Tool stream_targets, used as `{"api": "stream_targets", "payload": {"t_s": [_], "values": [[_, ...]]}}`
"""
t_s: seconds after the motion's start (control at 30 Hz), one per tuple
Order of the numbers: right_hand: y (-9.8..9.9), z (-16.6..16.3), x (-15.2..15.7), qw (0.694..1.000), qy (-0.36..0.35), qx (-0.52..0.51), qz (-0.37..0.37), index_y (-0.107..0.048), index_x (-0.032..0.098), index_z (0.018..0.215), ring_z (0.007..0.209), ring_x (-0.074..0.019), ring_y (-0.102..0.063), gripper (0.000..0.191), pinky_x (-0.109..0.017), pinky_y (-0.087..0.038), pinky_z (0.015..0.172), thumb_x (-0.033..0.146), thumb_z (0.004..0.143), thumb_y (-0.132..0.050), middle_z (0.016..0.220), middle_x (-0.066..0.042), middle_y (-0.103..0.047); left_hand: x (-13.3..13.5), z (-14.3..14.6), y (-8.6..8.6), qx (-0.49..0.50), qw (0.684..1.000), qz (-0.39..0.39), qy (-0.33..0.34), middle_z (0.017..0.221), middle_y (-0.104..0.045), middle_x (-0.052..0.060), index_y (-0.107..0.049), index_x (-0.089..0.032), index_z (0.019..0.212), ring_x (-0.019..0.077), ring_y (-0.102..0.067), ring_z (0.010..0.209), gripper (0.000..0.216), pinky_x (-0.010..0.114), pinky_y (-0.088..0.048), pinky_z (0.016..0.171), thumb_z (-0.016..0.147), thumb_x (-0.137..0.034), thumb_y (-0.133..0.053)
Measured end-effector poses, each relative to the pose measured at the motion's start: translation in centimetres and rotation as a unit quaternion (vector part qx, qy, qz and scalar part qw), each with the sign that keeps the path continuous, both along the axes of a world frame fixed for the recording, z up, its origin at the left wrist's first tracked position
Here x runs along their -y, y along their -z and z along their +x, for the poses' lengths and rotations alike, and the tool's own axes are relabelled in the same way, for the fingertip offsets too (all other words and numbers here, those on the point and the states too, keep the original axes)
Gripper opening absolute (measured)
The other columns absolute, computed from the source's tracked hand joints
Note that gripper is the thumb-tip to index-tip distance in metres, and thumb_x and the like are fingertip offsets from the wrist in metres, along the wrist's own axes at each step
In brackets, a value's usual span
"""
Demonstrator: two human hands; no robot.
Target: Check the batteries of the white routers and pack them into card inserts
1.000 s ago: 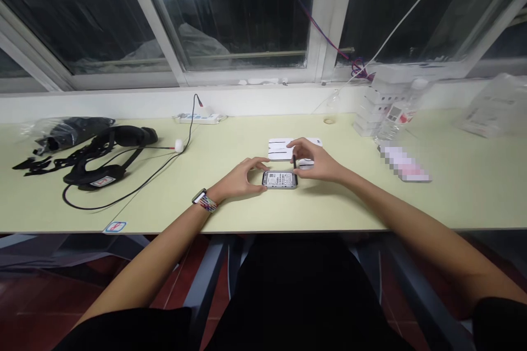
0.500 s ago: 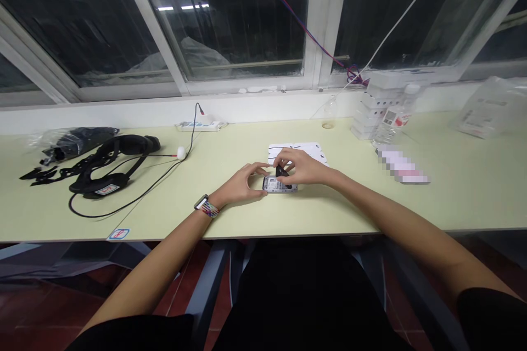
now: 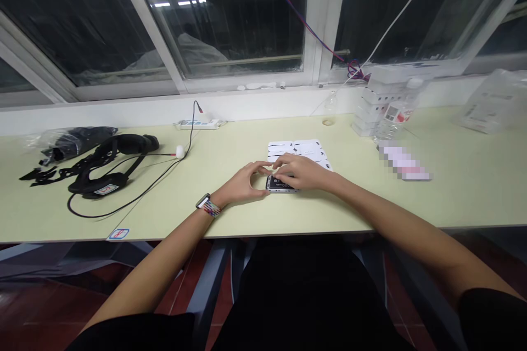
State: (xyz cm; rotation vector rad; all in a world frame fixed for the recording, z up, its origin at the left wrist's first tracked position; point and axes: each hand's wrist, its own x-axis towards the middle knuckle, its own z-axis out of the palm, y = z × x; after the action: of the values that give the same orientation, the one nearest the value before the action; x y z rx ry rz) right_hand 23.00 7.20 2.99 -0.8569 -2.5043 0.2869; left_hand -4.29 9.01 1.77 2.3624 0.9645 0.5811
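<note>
On the table directly in front of me lies a small opened phone (image 3: 282,191), its pale casing showing along the near edge. A black battery (image 3: 284,183) with white "mAh" print lies flat over the phone's open back. My left hand (image 3: 242,184) curves around the phone's left end, thumb at the near corner and fingers at the far one. My right hand (image 3: 302,171) comes from the right with bent fingers, its thumb pressing on the battery; the palm hides the right part of both.
A white printed card (image 3: 307,148) lies just behind my hands. A black headset (image 3: 115,164) with a cable (image 3: 156,192) is at left, near a power strip (image 3: 201,124). White boxes (image 3: 368,107), a plastic bottle (image 3: 393,118) and a blurred item (image 3: 403,163) are at right.
The black battery was tilted up in my right fingers over the phone's labelled inside; it now lies flat, covering the label. My right hand has lowered slightly, while my left stays around the phone.
</note>
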Motion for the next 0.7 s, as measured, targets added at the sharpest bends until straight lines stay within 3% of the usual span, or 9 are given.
{"api": "stream_targets", "payload": {"t_s": [0.07, 0.13, 0.2, 0.3, 0.43, 0.53, 0.63, 0.7], "values": [[0.1, 0.1, 0.6, 0.999, 0.027, -0.042, 0.021, -0.071, 0.025, 0.148, 0.138, -0.0307, -0.065, 0.043, -0.052, -0.057, 0.109, 0.029, 0.113, -0.046, 0.149, -0.012, -0.070, -0.1, 0.0, 0.1, 0.006, 1.000, 0.004, -0.002, 0.137, -0.077, 0.006, -0.055, -0.029, 0.153, 0.0327, -0.068, 0.136, 0.077, 0.053, -0.048, 0.126, 0.081, -0.035, -0.083], [0.8, -0.3, 1.6, 0.997, 0.033, -0.059, 0.036, -0.051, 0.021, 0.167, 0.158, -0.0313, -0.051, 0.055, -0.055, -0.048, 0.125, 0.035, 0.115, -0.045, 0.170, -0.014, -0.054, -0.1, 0.0, 0.1, 0.010, 1.000, 0.008, -0.005, 0.136, -0.076, 0.007, -0.056, -0.028, 0.152, 0.0328, -0.069, 0.134, 0.076, 0.052, -0.050, 0.124, 0.081, -0.036, -0.083], [2.0, -1.0, 2.6, 0.999, 0.007, -0.027, 0.023, -0.036, 0.018, 0.176, 0.170, -0.0320, -0.033, 0.070, -0.055, -0.035, 0.136, 0.050, 0.114, -0.049, 0.182, -0.015, -0.036, -0.1, 0.0, 0.1, 0.010, 1.000, 0.012, -0.007, 0.139, -0.074, 0.008, -0.056, -0.027, 0.151, 0.0331, -0.069, 0.134, 0.076, 0.051, -0.052, 0.122, 0.081, -0.038, -0.083], [3.6, -1.7, 3.5, 0.998, -0.034, 0.045, -0.031, -0.033, 0.017, 0.177, 0.173, -0.0340, -0.024, 0.085, -0.055, -0.027, 0.140, 0.067, 0.110, -0.051, 0.184, -0.015, -0.029, 0.0, 0.0, 0.1, 0.006, 1.000, 0.014, -0.009, 0.138, -0.074, 0.009, -0.056, -0.027, 0.152, 0.0322, -0.069, 0.134, 0.076, 0.050, -0.052, 0.121, 0.081, -0.037, -0.082], [3.3, -0.8, 2.7, 0.998, 0.004, 0.052, -0.037, -0.040, 0.019, 0.175, 0.171, -0.0337, -0.028, 0.079, -0.055, -0.027, 0.140, 0.068, 0.113, -0.043, 0.182, -0.014, -0.035, 0.0, -0.1, -0.1, 0.005, 1.000, 0.015, -0.009, 0.135, -0.075, 0.008, -0.057, -0.029, 0.151, 0.0315, -0.070, 0.131, 0.074, 0.051, -0.052, 0.121, 0.082, -0.036, -0.083], [1.9, 1.2, 1.1, 0.991, 0.130, 0.033, 0.008, -0.049, 0.016, 0.168, 0.166, -0.0361, -0.039, 0.064, -0.059, -0.034, 0.135, 0.052, 0.117, -0.040, 0.176, -0.018, -0.047, -0.1, -0.1, -0.1, 0.006, 1.000, 0.010, -0.002, 0.136, -0.076, 0.007, -0.056, -0.030, 0.151, 0.0319, -0.070, 0.133, 0.074, 0.054, -0.049, 0.123, 0.082, -0.036, -0.083], [1.0, 3.5, -0.3, 0.961, 0.271, 0.048, 0.006, -0.063, 0.015, 0.152, 0.147, -0.0412, -0.059, 0.051, -0.060, -0.055, 0.113, 0.045, 0.113, -0.048, 0.157, -0.023, -0.064, -0.2, -0.1, -0.1, 0.005, 1.000, 0.003, 0.000, 0.137, -0.077, 0.007, -0.055, -0.029, 0.150, 0.0324, -0.069, 0.134, 0.073, 0.055, -0.048, 0.124, 0.082, -0.036, -0.083], [0.9, 4.5, -1.0, 0.945, 0.318, 0.075, -0.018, -0.070, 0.016, 0.135, 0.132, -0.0425, -0.067, 0.045, -0.055, -0.061, 0.095, 0.049, 0.109, -0.055, 0.141, -0.024, -0.072, -0.2, -0.1, -0.1, 0.002, 1.000, -0.001, -0.002, 0.138, -0.076, 0.008, -0.055, -0.029, 0.151, 0.0323, -0.068, 0.135, 0.074, 0.054, -0.047, 0.124, 0.082, -0.036, -0.084]]}}
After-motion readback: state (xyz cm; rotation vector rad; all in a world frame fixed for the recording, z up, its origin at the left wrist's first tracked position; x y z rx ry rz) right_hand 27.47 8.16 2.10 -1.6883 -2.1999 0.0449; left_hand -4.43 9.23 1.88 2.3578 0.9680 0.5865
